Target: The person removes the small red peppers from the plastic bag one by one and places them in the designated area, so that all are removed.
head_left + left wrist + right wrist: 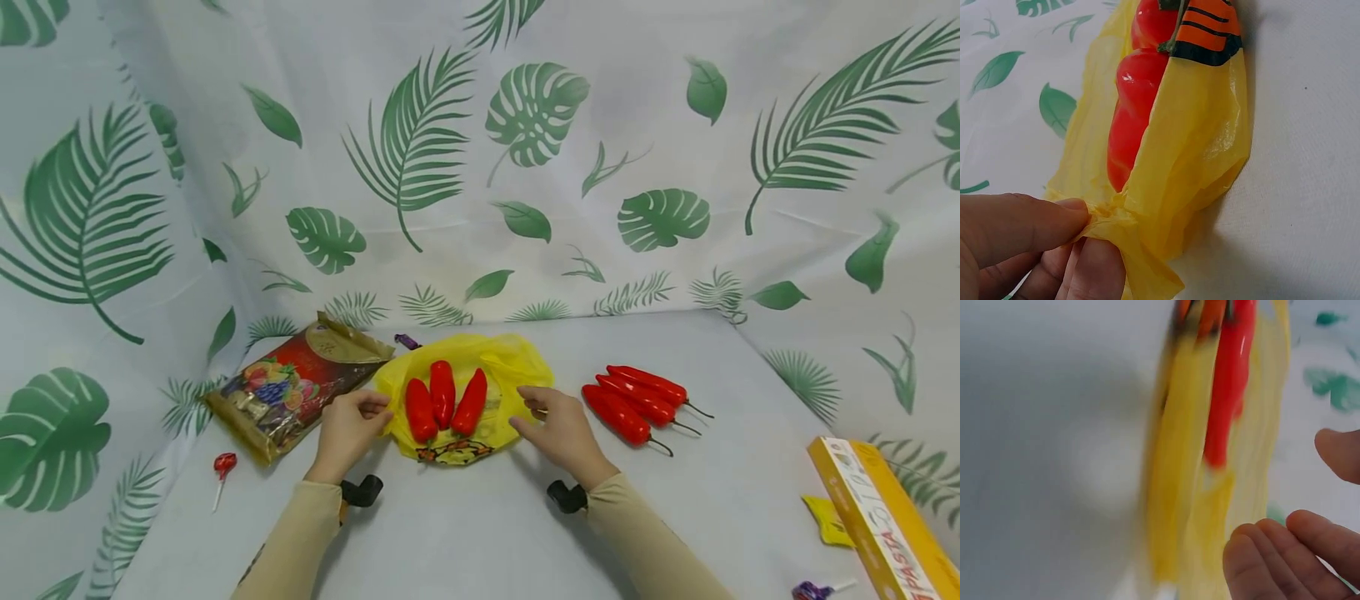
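Observation:
A thin yellow plastic bag [517, 354] with an orange and black print lies spread on the table. Three glossy red chili peppers [442, 392] rest on it, their stems toward the person. At the bag's left edge my left hand [348, 429] pinches a gathered fold of plastic [1113, 225] between thumb and fingers. My right hand [561, 425] is beside the bag's right edge, thumb and fingers apart with nothing between them. Three more red peppers [637, 400] with thin dark stems lie to the right of that hand.
Left of the bag is a gold and red fruit-print packet [292, 383], with a red lollipop [224, 467] nearby. A purple-wrapped sweet [407, 341] lies behind the bag. At right are a pasta box [885, 517], a yellow packet [827, 521] and a purple lollipop [812, 590].

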The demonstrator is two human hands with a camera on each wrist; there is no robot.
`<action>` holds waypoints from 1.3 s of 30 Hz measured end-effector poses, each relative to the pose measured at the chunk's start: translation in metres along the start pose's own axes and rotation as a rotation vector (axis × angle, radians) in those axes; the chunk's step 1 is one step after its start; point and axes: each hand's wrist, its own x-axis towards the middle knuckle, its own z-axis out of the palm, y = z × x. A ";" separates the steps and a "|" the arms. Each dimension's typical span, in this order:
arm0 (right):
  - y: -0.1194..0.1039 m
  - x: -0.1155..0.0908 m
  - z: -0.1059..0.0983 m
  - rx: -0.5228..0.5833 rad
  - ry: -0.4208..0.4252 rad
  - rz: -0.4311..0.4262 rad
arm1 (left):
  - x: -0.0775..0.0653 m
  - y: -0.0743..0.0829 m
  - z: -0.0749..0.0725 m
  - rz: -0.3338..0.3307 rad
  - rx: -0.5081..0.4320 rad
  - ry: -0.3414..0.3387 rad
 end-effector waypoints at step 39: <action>-0.016 0.014 0.015 -0.039 -0.008 0.087 | -0.002 -0.005 0.000 0.010 0.004 -0.018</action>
